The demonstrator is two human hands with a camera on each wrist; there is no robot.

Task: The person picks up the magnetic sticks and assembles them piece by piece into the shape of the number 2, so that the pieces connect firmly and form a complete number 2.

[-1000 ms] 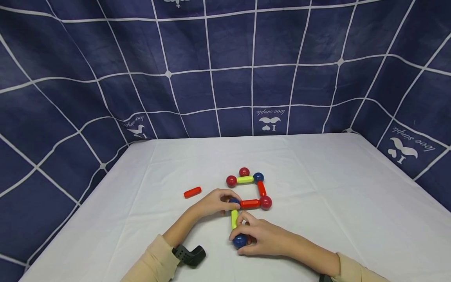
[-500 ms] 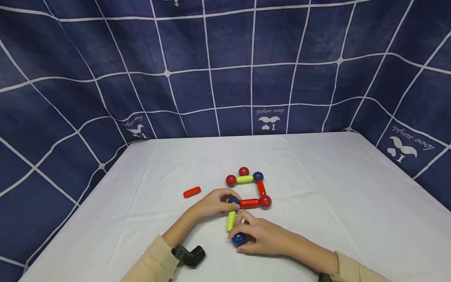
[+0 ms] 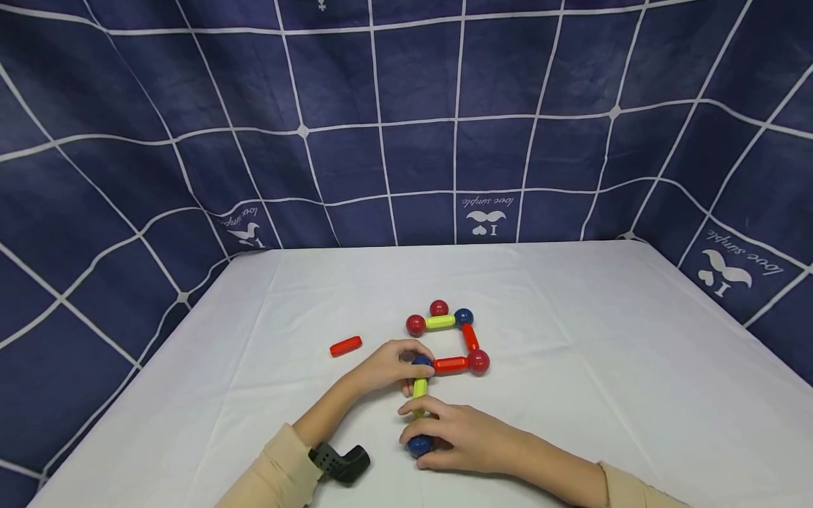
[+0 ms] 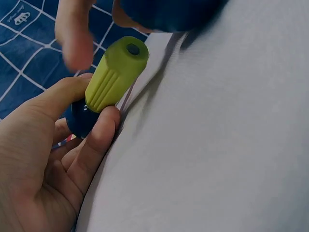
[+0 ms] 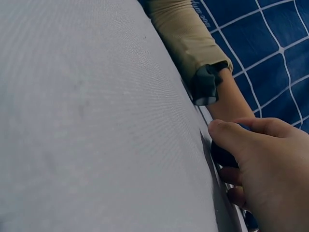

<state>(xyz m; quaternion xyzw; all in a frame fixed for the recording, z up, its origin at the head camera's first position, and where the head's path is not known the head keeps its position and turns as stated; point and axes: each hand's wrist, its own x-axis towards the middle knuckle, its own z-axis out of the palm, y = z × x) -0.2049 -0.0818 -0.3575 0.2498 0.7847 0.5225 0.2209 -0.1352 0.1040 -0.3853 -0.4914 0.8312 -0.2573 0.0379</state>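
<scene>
With thumb and fingers my left hand (image 3: 386,365) grips a blue ball (image 3: 422,363) of a magnetic building set. A yellow-green rod (image 4: 113,77) is joined to that ball and points toward me. My right hand (image 3: 468,439) holds a second blue ball (image 3: 419,445) low over the white table, close to the rod's free end. In the left wrist view a gap shows between this ball (image 4: 174,12) and the rod. From the left-hand ball a red rod (image 3: 451,365) runs right to a red ball (image 3: 478,362).
Another red rod (image 3: 470,336) continues from there to a blue ball (image 3: 464,317), a yellow-green rod (image 3: 440,322) and a red ball (image 3: 416,325). One more red ball (image 3: 439,307) sits behind them. A loose red rod (image 3: 346,346) lies left on the white tablecloth (image 3: 305,296).
The right hand has shifted slightly left and toward me with its blue ball, and its index finger has lifted. The yellow-green rod swung left, then back partway. The left hand keeps its place.
</scene>
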